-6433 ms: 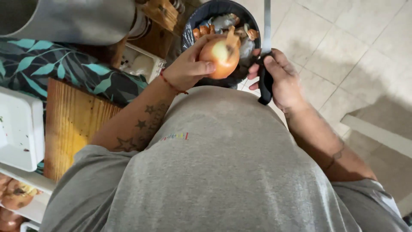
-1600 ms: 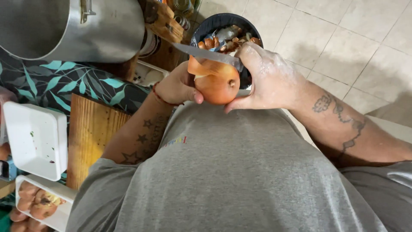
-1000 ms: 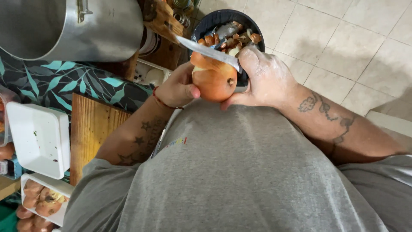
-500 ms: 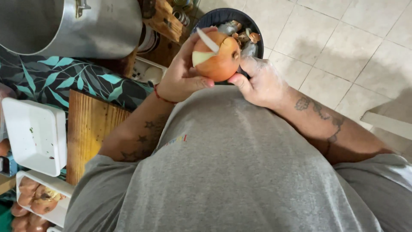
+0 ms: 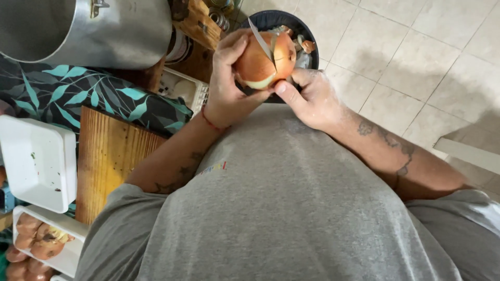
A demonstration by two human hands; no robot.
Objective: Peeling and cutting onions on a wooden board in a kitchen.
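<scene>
My left hand grips a brown-skinned onion held out in front of my grey shirt. My right hand holds a knife whose blade lies across the onion's top, thumb pressed under the onion where pale flesh shows. Both hands hover over a dark bucket on the tiled floor, holding peels and scraps. The knife handle is hidden inside my right hand.
A wooden cutting board lies on a leaf-patterned cloth at left. A large metal pot stands at the top left. A white tray and a tray of onions sit at the left edge.
The knife first lay flat across the onion, then cut down its top. My hands turned the onion and lifted it slightly over the bucket; more pale flesh shows now.
</scene>
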